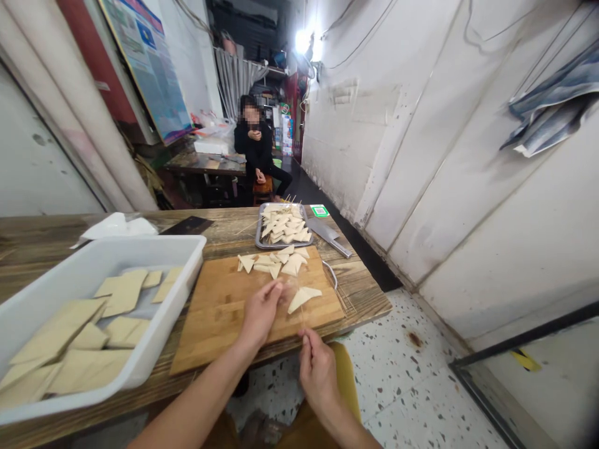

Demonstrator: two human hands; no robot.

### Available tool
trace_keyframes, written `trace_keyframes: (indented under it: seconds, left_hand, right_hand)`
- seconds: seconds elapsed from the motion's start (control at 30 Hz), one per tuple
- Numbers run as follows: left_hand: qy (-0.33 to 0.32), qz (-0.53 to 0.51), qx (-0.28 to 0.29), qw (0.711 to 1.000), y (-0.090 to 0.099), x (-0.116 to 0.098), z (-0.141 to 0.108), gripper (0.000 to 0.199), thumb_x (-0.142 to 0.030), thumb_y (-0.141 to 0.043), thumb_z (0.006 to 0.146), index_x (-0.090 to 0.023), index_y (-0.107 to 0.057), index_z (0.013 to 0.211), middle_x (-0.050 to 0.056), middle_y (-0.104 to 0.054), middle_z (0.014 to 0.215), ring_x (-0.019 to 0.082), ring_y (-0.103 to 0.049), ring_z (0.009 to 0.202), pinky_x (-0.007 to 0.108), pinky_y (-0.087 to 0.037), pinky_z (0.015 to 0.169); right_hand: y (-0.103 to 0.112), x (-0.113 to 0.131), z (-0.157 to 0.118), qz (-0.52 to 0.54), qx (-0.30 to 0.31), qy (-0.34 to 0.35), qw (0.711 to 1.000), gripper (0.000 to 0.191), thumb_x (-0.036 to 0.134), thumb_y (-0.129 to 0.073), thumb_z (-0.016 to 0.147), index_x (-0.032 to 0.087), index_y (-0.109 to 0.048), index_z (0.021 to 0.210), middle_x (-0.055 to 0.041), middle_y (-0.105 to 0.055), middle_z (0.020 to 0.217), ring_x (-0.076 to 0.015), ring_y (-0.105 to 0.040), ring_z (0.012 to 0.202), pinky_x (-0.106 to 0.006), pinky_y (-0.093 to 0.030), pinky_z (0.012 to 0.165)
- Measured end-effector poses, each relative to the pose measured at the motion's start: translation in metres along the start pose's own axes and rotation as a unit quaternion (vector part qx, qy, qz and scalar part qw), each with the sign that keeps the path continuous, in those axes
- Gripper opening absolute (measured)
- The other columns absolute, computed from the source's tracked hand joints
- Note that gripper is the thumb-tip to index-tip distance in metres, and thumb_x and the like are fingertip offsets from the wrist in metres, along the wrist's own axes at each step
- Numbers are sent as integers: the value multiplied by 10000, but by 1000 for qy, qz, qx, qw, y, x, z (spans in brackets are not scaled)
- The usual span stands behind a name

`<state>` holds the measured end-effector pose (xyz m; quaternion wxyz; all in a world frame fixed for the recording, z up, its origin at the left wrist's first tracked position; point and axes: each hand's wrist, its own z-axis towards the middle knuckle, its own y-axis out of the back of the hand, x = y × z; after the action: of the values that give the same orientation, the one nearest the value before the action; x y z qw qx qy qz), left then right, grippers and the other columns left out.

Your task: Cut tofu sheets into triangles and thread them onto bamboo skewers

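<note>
From here I count two bare hands over the work, both at the near edge of the wooden cutting board (210, 330). One pale tofu triangle (303, 299) lies on the board just ahead of my right hand (318, 368), whose fingers (306, 340) are pinched narrow on the lower end of a thin stick (302, 315), which is faint on my feed. It seems to reach up to that triangle, but I can't tell whether it goes through. My left hand (261, 315) is just beside it, fingers bunched, and I can't tell whether they hold anything. Beyond them, about seven more triangles (274, 263) sit in a loose row on the board. Past the board, one metal tray (281, 205) holds a heap of triangles (283, 224), too piled to count, with a few stick ends poking out. To the left, one white plastic tub (116, 247) holds about nine flat tofu pieces (88, 371), overlapping, so that count is rough. On the desk (365, 299) I also see one cleaver (327, 232), one green tag (319, 211) and one white bag (116, 226). Well beyond the desk, one person (255, 140) sits on a stool (262, 190) beside a second table (201, 163). Nothing stands between my hands and the triangle.
</note>
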<state>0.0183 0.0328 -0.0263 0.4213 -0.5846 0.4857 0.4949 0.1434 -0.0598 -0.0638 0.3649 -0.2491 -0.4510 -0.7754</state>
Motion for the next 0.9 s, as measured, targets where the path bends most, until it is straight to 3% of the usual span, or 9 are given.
trace_keyframes:
  seconds: [0.07,0.17,0.27,0.37,0.5,0.67,0.9]
  left_hand:
    - [-151,194,-44,968,3,-2,18,314,-329,-512,826,-161,-653,1051,97,-679,1059,220,-605,994,362,-426,915]
    - [-271,423,-25,864,0,-9,41,344,-330,-444,845,-141,-681,1008,120,-672,1019,254,-568,1004,386,-394,915]
    - [-270,559,-42,782,-13,-15,52,379,-372,-433,838,-133,-689,983,142,-654,939,284,-554,948,407,-383,862]
    - [-245,620,-81,741,-25,-17,55,419,-462,-484,786,-121,-691,917,155,-628,937,307,-523,959,412,-356,854]
    - [-230,643,-99,724,-31,-13,58,526,-558,-476,752,-92,-676,891,181,-608,961,328,-495,979,425,-330,861]
    - [-218,635,-70,738,-30,-12,65,567,-581,-466,740,-75,-675,889,225,-599,968,362,-497,985,443,-336,847]
    - [-162,608,1,778,-18,-21,67,314,-437,-622,609,-164,-659,758,174,-625,948,341,-536,939,384,-388,768]
  right_hand:
    - [3,-6,0,1,-9,-11,1000,283,187,-325,926,148,-599,989,-96,-716,849,-183,-695,731,-234,-521,656]
    - [6,-12,-2,-1,-10,-24,1000,286,202,-325,931,151,-603,973,-87,-709,815,-178,-689,697,-226,-511,637]
    - [8,-17,-5,-5,-5,-36,999,298,212,-319,936,151,-610,950,-73,-693,756,-174,-680,665,-221,-505,635]
    - [9,-20,-7,-9,-2,-40,999,305,213,-317,936,154,-616,935,-64,-686,731,-173,-678,661,-222,-503,650]
    - [12,-21,-7,-7,-5,-42,999,309,213,-317,933,155,-621,918,-68,-690,733,-172,-676,648,-221,-503,630]
    - [15,-20,-8,7,-7,-48,999,313,224,-317,938,153,-621,921,-68,-684,707,-174,-670,627,-229,-506,642]
    - [21,-19,-9,22,-4,-47,999,297,231,-327,940,160,-614,924,-57,-668,693,-168,-658,629,-218,-496,626]
